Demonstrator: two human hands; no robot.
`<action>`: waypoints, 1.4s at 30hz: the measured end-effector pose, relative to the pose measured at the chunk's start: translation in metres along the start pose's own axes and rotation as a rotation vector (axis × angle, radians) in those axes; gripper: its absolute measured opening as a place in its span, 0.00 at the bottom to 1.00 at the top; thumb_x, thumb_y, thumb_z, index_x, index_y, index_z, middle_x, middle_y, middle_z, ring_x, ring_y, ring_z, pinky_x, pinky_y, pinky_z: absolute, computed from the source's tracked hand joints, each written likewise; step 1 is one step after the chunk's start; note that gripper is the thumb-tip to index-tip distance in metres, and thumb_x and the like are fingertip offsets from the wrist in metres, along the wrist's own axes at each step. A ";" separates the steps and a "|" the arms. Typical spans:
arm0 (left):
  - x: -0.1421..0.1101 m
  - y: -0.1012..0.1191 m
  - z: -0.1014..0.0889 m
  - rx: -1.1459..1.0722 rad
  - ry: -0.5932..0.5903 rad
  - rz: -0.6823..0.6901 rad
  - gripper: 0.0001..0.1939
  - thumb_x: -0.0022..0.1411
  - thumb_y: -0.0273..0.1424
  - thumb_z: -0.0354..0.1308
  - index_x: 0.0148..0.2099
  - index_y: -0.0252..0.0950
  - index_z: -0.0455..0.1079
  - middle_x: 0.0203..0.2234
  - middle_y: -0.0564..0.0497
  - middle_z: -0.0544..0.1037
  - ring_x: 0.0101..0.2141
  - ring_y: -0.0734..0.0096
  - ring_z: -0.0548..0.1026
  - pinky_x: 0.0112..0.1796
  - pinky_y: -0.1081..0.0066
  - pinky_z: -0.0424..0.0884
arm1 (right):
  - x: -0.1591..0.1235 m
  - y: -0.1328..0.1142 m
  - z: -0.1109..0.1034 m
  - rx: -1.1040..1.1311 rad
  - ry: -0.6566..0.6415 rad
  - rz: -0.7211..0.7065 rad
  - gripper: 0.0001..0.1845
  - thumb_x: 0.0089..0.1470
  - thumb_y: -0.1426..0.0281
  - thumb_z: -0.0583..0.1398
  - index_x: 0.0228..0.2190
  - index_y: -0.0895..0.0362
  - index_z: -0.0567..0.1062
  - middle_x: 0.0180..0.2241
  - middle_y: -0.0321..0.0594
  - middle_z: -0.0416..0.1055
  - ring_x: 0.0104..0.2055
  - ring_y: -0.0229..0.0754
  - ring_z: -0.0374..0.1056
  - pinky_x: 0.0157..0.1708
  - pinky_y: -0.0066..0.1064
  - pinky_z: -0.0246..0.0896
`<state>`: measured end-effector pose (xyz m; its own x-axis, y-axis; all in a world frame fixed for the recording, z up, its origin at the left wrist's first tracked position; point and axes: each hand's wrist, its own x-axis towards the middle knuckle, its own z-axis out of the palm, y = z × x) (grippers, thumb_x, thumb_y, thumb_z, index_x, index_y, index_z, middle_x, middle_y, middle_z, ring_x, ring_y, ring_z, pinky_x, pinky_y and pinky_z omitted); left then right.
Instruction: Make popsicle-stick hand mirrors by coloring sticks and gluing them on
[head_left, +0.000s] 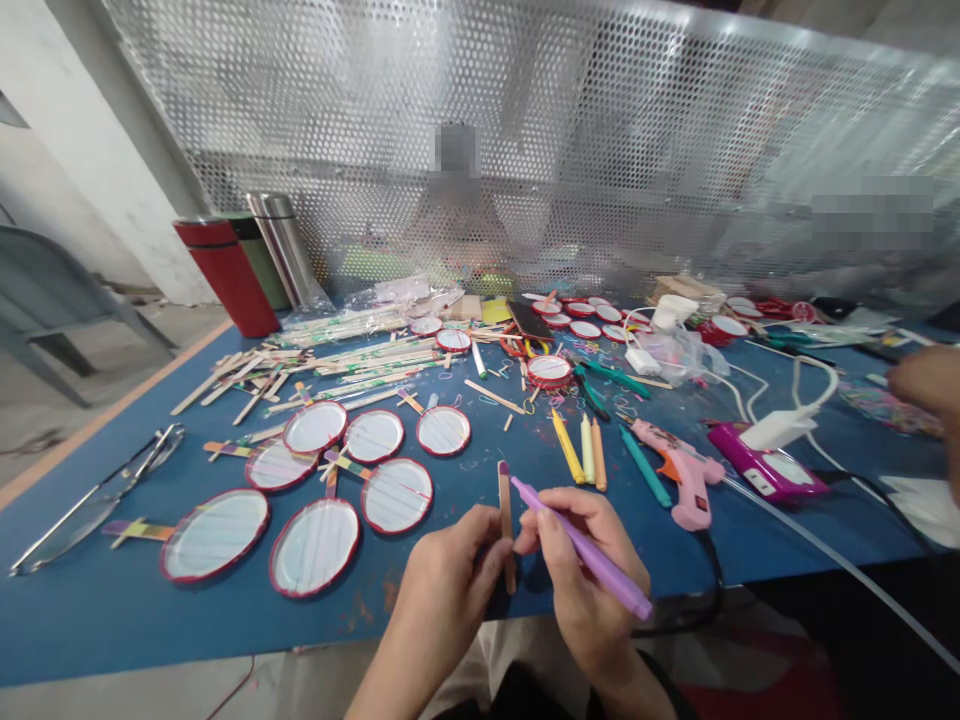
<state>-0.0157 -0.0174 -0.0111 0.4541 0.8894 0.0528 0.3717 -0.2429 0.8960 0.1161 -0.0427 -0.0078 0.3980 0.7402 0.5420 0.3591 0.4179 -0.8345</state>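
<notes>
- the left hand (454,575) pinches a stick (506,545) between thumb and fingers, upright over the near edge of the blue table (225,625).
- the right hand (585,570) grips a purple marker (600,565) as if writing, its tip at or close to the stick's purple-coloured top end; contact is too small to tell.
- left of the hands lie seven red-rimmed white discs (217,535), most with coloured sticks showing as handles.
- at the table's left side rest glasses (97,505).
- right of the hands are a pink glue gun (682,480) and, just beside it, a teal marker (645,467); a magenta box (772,468) with a white plug on it lies further right.
- yellow, pale and orange markers (587,450) lie together beyond the right hand.
- another person's hand (926,385) reaches in at the far right.
- farther back are loose sticks (247,380), pliers (619,378) and more red-rimmed discs.
- three flasks (229,280) stand before a perforated metal screen (540,130).
</notes>
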 end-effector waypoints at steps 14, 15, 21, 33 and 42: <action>0.000 0.001 0.000 -0.018 -0.004 -0.002 0.09 0.66 0.30 0.49 0.33 0.39 0.66 0.24 0.55 0.77 0.26 0.74 0.75 0.30 0.78 0.64 | -0.002 0.004 -0.002 0.016 -0.056 -0.067 0.04 0.60 0.74 0.58 0.37 0.55 0.72 0.26 0.32 0.73 0.24 0.33 0.72 0.27 0.22 0.70; 0.000 0.001 0.000 -0.018 -0.005 -0.006 0.09 0.66 0.30 0.49 0.33 0.39 0.66 0.24 0.55 0.77 0.26 0.73 0.75 0.30 0.78 0.64 | -0.003 0.005 -0.002 0.015 -0.055 -0.071 0.05 0.60 0.74 0.58 0.38 0.54 0.72 0.26 0.32 0.73 0.24 0.33 0.72 0.28 0.22 0.70; 0.000 0.000 0.001 -0.018 -0.017 -0.016 0.08 0.67 0.31 0.48 0.37 0.38 0.68 0.26 0.54 0.79 0.27 0.72 0.76 0.31 0.77 0.65 | -0.004 0.007 -0.003 -0.034 -0.064 -0.071 0.06 0.59 0.73 0.59 0.39 0.53 0.72 0.31 0.33 0.75 0.28 0.33 0.73 0.30 0.22 0.70; 0.001 0.001 0.000 0.007 -0.009 -0.016 0.09 0.67 0.32 0.48 0.36 0.38 0.69 0.26 0.53 0.78 0.28 0.71 0.75 0.31 0.76 0.65 | -0.004 0.010 -0.002 -0.028 -0.054 -0.093 0.06 0.59 0.74 0.59 0.38 0.52 0.72 0.29 0.32 0.75 0.29 0.34 0.74 0.30 0.24 0.70; 0.001 -0.002 0.001 0.004 0.000 -0.004 0.08 0.66 0.31 0.49 0.38 0.38 0.69 0.26 0.54 0.78 0.27 0.72 0.75 0.31 0.77 0.65 | -0.002 0.008 -0.003 -0.043 -0.098 -0.087 0.06 0.59 0.73 0.59 0.39 0.52 0.72 0.32 0.33 0.76 0.30 0.34 0.75 0.30 0.22 0.70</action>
<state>-0.0152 -0.0167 -0.0132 0.4526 0.8904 0.0493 0.3770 -0.2412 0.8943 0.1207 -0.0422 -0.0157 0.2805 0.7509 0.5980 0.4255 0.4611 -0.7786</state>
